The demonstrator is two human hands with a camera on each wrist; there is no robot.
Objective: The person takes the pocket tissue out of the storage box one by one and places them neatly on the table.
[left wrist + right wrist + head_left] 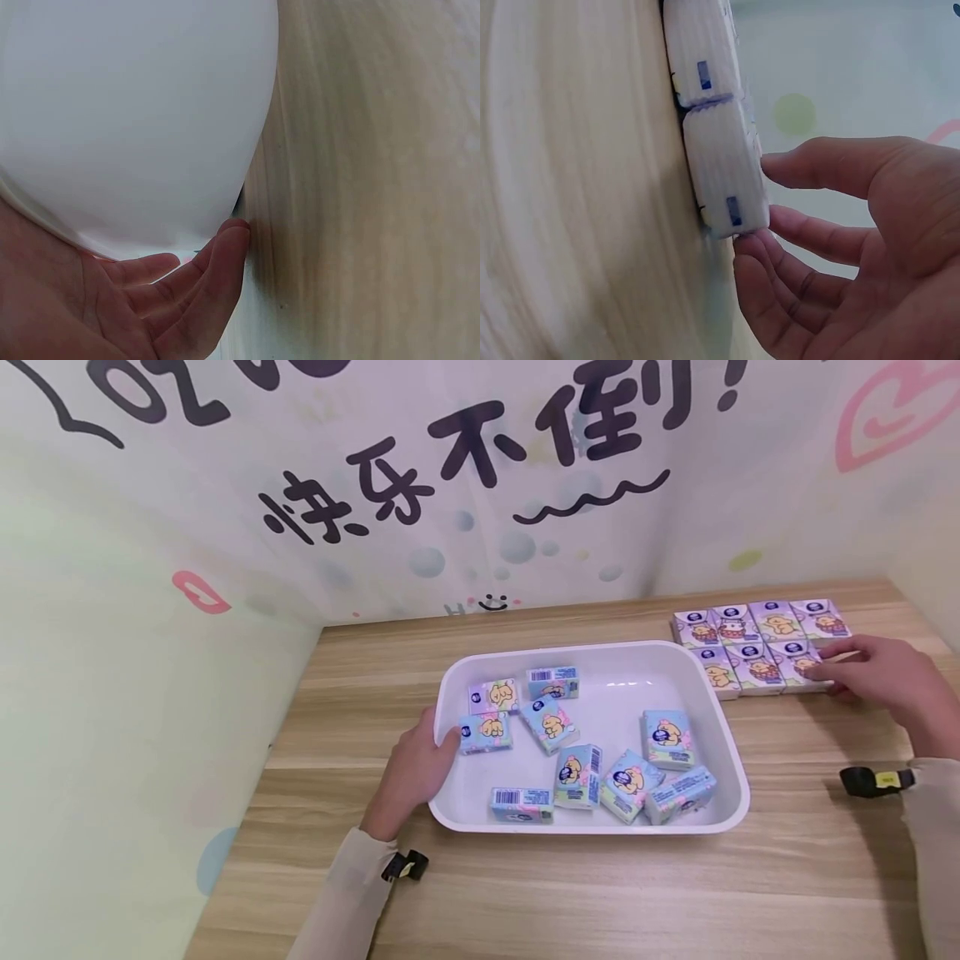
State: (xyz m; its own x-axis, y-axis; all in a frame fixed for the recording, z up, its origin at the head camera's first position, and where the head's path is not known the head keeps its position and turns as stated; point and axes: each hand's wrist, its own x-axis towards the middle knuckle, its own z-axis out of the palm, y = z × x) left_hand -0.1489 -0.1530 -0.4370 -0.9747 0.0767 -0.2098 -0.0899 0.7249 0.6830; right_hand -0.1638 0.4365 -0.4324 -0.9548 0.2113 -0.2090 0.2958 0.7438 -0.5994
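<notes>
My left hand (415, 764) grips the left end of a white plastic tub (592, 828), with the thumb over its rim. In the left wrist view, the fingers curl along the tub's outer wall (142, 120). Blue and pink cartoon tissue packs (551, 724) lie scattered inside, some flat and some on edge. My right hand (881, 672) is at the right end of the front row of purple-white tissue packs. It holds the end tissue pack (724, 169) between the thumb on its top face and fingers at its outer end. That pack lines up against its neighbour.
Behind the front row stands a back row of tissue packs (776, 622), close to the wall. The tub's right corner comes right up to the front row. A printed wall covering (480, 560) rises behind the wooden table (600, 893), with side walls at left and right.
</notes>
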